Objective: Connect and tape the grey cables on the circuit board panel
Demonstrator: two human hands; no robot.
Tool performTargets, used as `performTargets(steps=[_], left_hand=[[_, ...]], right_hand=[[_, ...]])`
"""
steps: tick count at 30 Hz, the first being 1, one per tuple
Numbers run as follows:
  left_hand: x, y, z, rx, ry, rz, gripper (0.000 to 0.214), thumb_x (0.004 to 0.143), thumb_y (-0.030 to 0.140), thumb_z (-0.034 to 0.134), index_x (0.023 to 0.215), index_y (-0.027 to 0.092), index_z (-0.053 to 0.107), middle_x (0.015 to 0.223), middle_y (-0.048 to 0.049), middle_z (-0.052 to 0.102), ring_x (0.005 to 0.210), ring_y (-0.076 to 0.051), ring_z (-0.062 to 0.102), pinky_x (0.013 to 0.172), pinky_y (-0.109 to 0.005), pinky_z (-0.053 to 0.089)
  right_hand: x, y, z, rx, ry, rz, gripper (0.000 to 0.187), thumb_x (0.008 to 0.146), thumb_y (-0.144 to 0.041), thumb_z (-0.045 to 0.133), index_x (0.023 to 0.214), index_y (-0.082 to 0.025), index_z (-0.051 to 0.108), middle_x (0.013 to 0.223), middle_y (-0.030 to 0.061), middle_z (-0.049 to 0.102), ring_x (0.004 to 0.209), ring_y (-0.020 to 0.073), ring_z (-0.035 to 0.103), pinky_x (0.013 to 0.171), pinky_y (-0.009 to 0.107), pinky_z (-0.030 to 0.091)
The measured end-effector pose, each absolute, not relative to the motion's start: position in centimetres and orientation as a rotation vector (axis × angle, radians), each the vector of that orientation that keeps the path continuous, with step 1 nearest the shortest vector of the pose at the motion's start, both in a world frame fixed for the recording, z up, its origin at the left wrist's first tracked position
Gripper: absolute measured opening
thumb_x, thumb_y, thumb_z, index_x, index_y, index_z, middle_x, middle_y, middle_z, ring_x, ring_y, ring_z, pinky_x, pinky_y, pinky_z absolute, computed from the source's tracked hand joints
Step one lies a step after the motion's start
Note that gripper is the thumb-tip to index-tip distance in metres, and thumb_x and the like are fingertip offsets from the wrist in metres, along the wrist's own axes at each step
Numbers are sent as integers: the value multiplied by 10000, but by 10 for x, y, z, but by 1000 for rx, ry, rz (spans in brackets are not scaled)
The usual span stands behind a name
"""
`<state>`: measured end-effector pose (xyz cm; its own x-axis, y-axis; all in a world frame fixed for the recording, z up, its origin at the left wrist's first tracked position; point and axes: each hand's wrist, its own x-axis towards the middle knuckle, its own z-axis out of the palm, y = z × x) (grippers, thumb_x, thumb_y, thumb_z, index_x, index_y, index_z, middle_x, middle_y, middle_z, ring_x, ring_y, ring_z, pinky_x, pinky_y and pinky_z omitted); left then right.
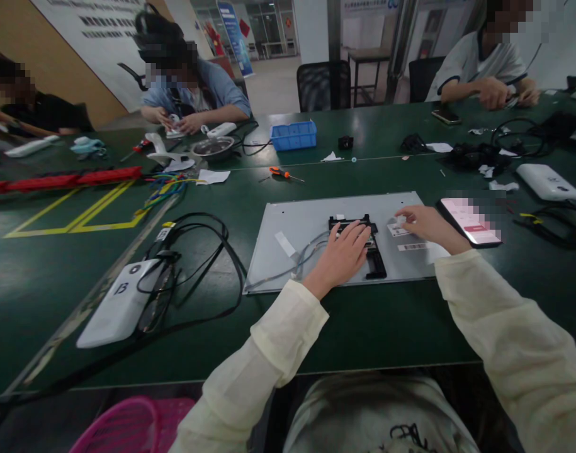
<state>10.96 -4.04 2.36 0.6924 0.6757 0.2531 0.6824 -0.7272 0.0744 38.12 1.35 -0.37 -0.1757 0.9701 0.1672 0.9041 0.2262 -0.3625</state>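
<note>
A flat grey panel [288,220] lies on the table in front of me. On it sits a black plastic frame [375,261], with grey cables [311,246] running from it to the panel's left. My left hand [342,255] rests over the frame with fingers stretched out, hiding part of it. Over the panel's right side, my right hand [424,225] is closed in a pinch near a white label [399,231]. Something small and whitish shows at its fingertips, too small to name. A barcode label [413,247] is just below that hand.
A lit phone [474,221] lies right of the panel. Left are a white power bank [120,302] and looped black cables [224,236]. Beyond are an orange screwdriver [281,172], a blue basket [293,136] and a metal bowl [213,148]. Several people sit across the table.
</note>
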Motion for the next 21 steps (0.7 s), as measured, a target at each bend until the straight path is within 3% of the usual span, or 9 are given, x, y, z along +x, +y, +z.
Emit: performTargets(steps=[3,8,15,21], left_hand=[[110,-40,24,-2876,-1161,-393,456,984,258,280,1430,190,349,1483,-58,412,1421,-185,275,1194,-451,167],[110,-40,24,-2875,-1175,-350,456,989,267,268,1429,184,350,1475,-64,421,1417,-191,279,1190,-447,169],[110,-38,22,-2864,-1124,-370,446,984,264,286,1407,161,379,1438,-81,461,1386,-207,327,1166,-433,216],[111,-37,21,-2832,-1105,-344,447,982,270,297,1403,145,381,1422,-91,474,1367,-212,347,1151,-432,235]], right_hand=[[380,8,2,-1768,-2061,292,225,813,-261,589,993,-197,708,786,56,697,745,209,658,724,348,501],[377,0,8,-1792,-1872,394,216,800,-356,619,930,-221,725,812,58,719,752,221,671,669,355,516],[353,-15,9,-1462,-1419,1248,241,728,-358,730,872,-174,673,827,71,723,744,172,685,599,253,543],[339,-22,7,-1474,-1278,1466,234,714,-318,768,878,-179,677,758,47,717,649,115,660,523,178,509]])
